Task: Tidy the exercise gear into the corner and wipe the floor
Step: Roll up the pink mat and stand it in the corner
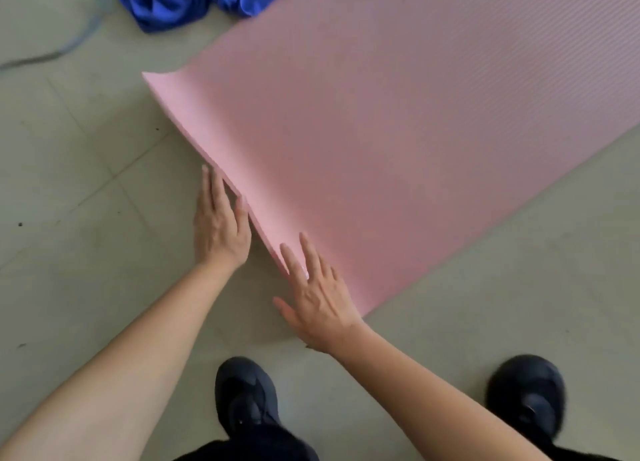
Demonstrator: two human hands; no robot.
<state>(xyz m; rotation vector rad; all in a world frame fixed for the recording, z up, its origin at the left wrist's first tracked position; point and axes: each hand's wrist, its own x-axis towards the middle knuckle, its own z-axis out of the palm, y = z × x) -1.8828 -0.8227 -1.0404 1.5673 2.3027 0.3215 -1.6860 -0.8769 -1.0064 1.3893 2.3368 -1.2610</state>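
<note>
A pink ribbed exercise mat (398, 131) lies spread on the tiled floor, running from the middle toward the upper right. Its near short edge is curled up off the floor. My left hand (220, 223) lies flat against that raised edge, fingers straight and together, with nothing gripped. My right hand (318, 298) rests at the near corner of the mat, fingers spread over its edge, also gripping nothing. A crumpled blue cloth (187, 0) lies at the top, touching the mat's far side.
Pale tiled floor (86, 183) with small dark specks surrounds the mat. A thin dark cord (52, 54) trails across the upper left. My two black shoes (246, 395) (526, 391) stand at the bottom of the view.
</note>
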